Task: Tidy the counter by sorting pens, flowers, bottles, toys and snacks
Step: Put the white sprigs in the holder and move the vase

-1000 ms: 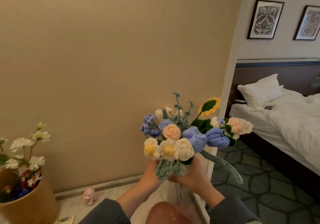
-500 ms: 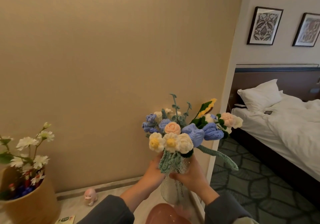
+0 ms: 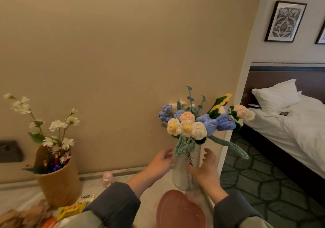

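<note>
A crocheted bouquet of blue, peach and cream flowers stands in a clear textured glass vase on the counter's right end. My left hand hovers just left of the vase, fingers loosely spread, not touching it as far as I can see. On the vase's right side is my right hand, palm toward the glass, fingers relaxed. A tan cylinder holder at the left holds pens and white flowers. A small pink toy sits by the wall. A yellow snack packet lies near the holder.
A pink heart-shaped dish lies in front of the vase. Crumpled bags fill the lower left corner. A black wall plate is at the far left. The counter ends right of the vase; beyond is carpet and a bed.
Both hands gripped the bouquet at the vase mouth before; now they have let go and drawn apart to either side of the vase. The view tilted down and left.
</note>
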The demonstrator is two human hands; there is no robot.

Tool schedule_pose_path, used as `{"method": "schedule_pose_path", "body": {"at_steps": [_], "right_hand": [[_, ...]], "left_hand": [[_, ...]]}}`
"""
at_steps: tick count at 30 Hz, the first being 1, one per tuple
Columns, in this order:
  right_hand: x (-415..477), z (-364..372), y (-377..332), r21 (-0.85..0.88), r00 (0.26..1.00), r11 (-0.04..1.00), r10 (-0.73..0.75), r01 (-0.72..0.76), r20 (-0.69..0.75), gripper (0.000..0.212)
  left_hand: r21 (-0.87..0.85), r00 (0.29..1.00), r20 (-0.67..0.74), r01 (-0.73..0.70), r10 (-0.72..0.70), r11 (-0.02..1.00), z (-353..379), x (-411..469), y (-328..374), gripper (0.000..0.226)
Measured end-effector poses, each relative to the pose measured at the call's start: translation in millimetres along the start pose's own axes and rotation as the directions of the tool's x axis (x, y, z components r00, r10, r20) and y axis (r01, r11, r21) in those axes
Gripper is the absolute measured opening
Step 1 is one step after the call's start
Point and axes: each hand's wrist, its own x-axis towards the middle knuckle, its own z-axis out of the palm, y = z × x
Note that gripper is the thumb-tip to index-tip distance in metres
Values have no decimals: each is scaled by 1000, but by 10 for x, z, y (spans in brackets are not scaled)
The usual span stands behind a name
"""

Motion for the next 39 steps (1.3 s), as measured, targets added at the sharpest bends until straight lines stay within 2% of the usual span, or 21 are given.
{"method": "schedule_pose_path", "body": {"at_steps": [2,3,4,6,8,10,16,21,25,29,32,36,39], "right_hand": [[-138,-36,-80,51,992,996,-60,66,-111,61],[-191,-47,-143,88,990,991,-92,101,-106,42],[-232,-41,-210,133,994,985,-105,110,-43,29],[-339,37,-369,190,975,979,-111,75,191,17],[-474,154,-561,206,920,976,-140,67,366,19],[-600,307,-778,236,871,968,-183,80,455,20],[-884,835,-1490,317,763,943,-278,102,584,21],[-1058,1347,-1951,372,739,927,-278,40,613,34],[-1130,1808,-2184,385,742,923,-253,-7,621,55],[-1150,2284,-2326,330,723,943,-208,-29,659,95],[-1163,2535,-2354,325,702,943,-187,-67,687,110],[-1180,2816,-2395,381,719,923,-230,-52,656,103],[-1243,2917,-2427,421,754,906,-242,-50,610,107]], "left_hand": [[-14,999,-44,28,-29,1000,-94,-77,-68,38],[-33,997,-65,33,-35,999,-148,-127,-102,33],[-59,996,-86,33,-38,998,-202,-181,-138,29],[-109,990,-134,30,-45,994,-326,-304,-206,26],[-124,981,-188,18,-41,992,-460,-425,-273,27],[-125,969,-245,6,-37,992,-614,-577,-337,27],[-116,914,-403,0,-47,993,-1290,-1065,-586,28],[-151,793,-605,-26,-71,988,-1919,-1390,-781,30],[-108,690,-720,3,-80,994,-2407,-1553,-940,25],[-115,606,-787,33,-111,993,-2832,-1569,-1107,16],[-157,639,-751,71,-166,985,-3033,-1491,-1210,29],[-206,797,-563,121,-219,971,-3174,-1361,-1328,61],[-176,862,-464,135,-203,975,-3217,-1304,-1388,63]]}}
